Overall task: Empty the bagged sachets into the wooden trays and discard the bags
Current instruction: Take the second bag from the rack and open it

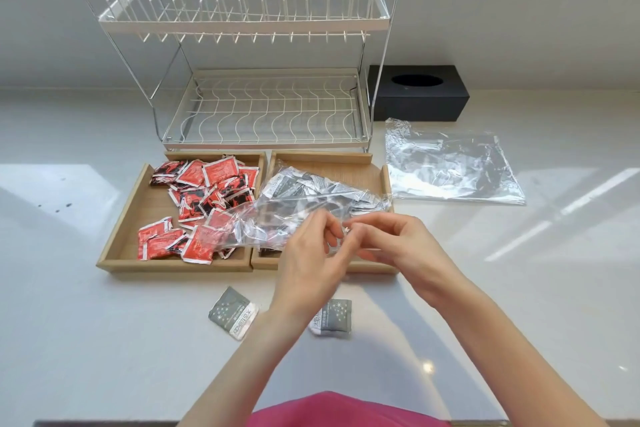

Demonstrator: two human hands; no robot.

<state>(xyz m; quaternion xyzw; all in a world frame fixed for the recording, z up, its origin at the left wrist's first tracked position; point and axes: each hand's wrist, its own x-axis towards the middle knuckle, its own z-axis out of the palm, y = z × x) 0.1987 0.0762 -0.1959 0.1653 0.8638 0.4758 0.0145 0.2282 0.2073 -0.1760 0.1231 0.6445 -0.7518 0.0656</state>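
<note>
Two wooden trays stand side by side on the white counter. The left tray point(119, 246) holds several loose red sachets point(207, 194). Over the right tray point(386, 180) lies a clear plastic bag point(304, 208) with several grey sachets inside. My left hand point(304, 260) and my right hand point(398, 239) meet at the bag's near end, fingers pinching the plastic. Two grey sachets lie loose on the counter in front of the trays, one point(232, 313) to the left of my left wrist and one point(334, 317) partly behind it.
An empty clear bag point(453, 166) lies flat to the right of the trays. A white wire dish rack point(263, 114) stands just behind the trays, with a black tissue box point(419, 94) at its right. Bare counter stretches left and right.
</note>
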